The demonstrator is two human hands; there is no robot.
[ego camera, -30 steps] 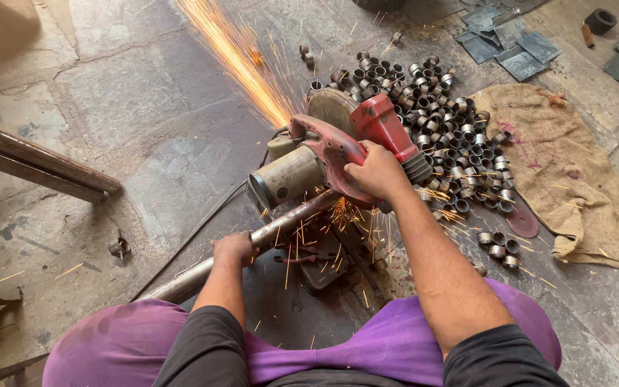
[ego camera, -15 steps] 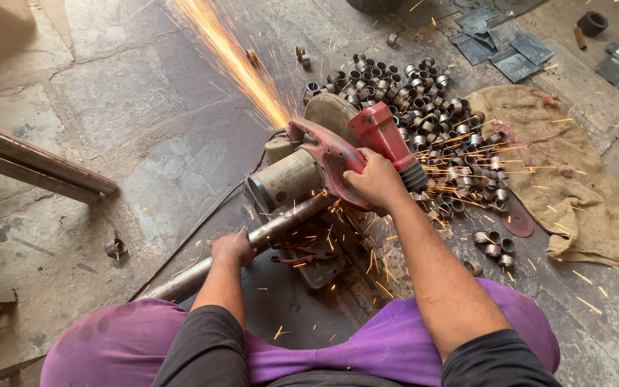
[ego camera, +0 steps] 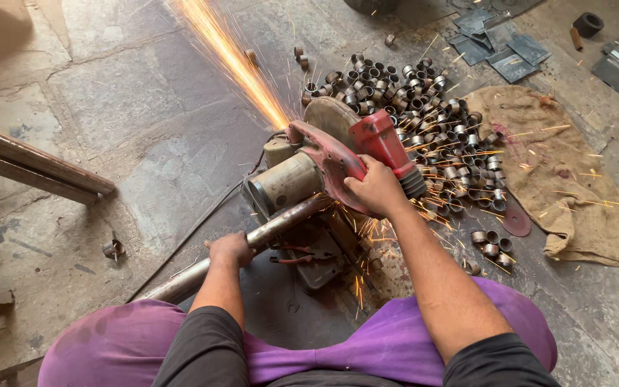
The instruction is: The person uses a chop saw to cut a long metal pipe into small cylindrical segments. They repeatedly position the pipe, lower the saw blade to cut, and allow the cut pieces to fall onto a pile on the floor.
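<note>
Sparks now fan out wider under the saw than a moment ago, scattering toward the sacking, while both your hands stay put. Closest to you, your left hand (ego camera: pixel 231 249) is wrapped tight around the steel pipe (ego camera: pixel 252 240), which runs up from your purple-clad knees into the chop saw (ego camera: pixel 324 168). Your right hand (ego camera: pixel 375 188) is closed firmly over the saw's red handle (ego camera: pixel 385 147), pressing down. Beyond, the main spark jet (ego camera: pixel 234 61) shoots up-left across the stone floor (ego camera: pixel 109 93). Right of the saw lies the heap of cut rings (ego camera: pixel 431 122), and past it the burlap sack (ego camera: pixel 564 179).
</note>
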